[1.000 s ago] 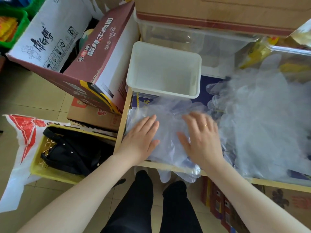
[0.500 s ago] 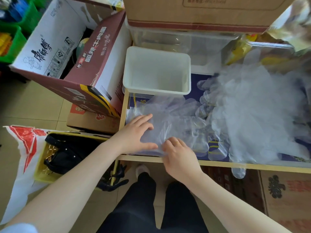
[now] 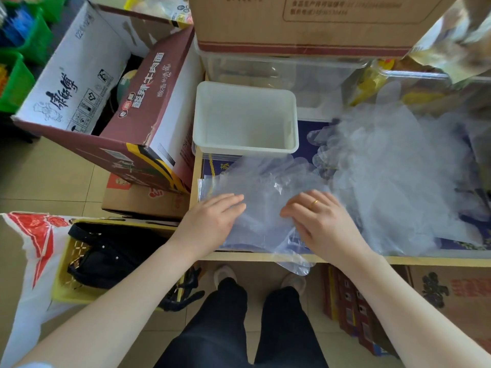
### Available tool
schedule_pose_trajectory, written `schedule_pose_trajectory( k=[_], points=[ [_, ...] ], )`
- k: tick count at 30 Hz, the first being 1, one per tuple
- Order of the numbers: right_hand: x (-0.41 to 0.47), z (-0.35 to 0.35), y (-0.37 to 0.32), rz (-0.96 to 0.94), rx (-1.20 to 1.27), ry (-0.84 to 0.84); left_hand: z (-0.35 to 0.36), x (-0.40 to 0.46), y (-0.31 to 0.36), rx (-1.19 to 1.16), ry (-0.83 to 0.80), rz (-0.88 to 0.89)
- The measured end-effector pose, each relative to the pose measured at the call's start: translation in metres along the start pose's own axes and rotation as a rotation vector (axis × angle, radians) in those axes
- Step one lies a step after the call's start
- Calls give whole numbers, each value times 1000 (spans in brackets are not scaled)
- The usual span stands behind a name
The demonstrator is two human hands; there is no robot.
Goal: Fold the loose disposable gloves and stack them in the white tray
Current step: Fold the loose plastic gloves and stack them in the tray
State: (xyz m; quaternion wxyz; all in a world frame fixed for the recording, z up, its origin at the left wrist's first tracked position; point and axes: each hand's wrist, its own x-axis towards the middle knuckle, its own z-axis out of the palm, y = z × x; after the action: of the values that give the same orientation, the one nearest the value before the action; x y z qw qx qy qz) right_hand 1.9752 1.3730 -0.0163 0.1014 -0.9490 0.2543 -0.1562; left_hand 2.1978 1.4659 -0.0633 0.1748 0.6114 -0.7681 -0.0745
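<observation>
Cardboard boxes crowd the tiled floor around your wood-edged table (image 3: 345,259), and your 2 hands are down on the plastic at its near edge. Your left hand (image 3: 212,221) lies flat on the clear glove (image 3: 265,197), fingers straight and pressing, pinching nothing. Your right hand (image 3: 321,221) rests on the same glove with fingers loosely bent, a gold ring (image 3: 314,202) showing; whether those fingertips pinch the film I can't tell. The glove's long axis runs toward you, with 1 end hanging over the table's near edge and the other reaching toward the white tray (image 3: 244,151). That tray sits just beyond the glove, long side across your view, nothing visible inside. Off to your right, the loose pile of gloves (image 3: 398,176) sprawls across the table, touching the glove you're working.
</observation>
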Motion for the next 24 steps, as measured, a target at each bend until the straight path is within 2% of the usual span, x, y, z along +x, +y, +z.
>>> schedule_pose_trajectory(
  k=[3,6,11,14,17,20,24],
  points=[
    [-18,16,5,7,-73,-217,13,-12,-1,54,-74,8],
    [-24,20,12,124,-128,-331,16,-21,4,59,-141,-58],
    [-22,13,12,211,-199,-486,13,-24,8,188,-51,-120],
    [-10,3,0,236,-136,-564,11,-25,11,210,-4,-109],
    [8,-6,-16,238,34,-673,10,-29,15,192,-2,-121],
    [21,7,-27,273,77,-659,13,-36,13,210,12,-156],
    [28,38,-16,318,-58,-604,8,-42,10,242,106,-181]
  ],
)
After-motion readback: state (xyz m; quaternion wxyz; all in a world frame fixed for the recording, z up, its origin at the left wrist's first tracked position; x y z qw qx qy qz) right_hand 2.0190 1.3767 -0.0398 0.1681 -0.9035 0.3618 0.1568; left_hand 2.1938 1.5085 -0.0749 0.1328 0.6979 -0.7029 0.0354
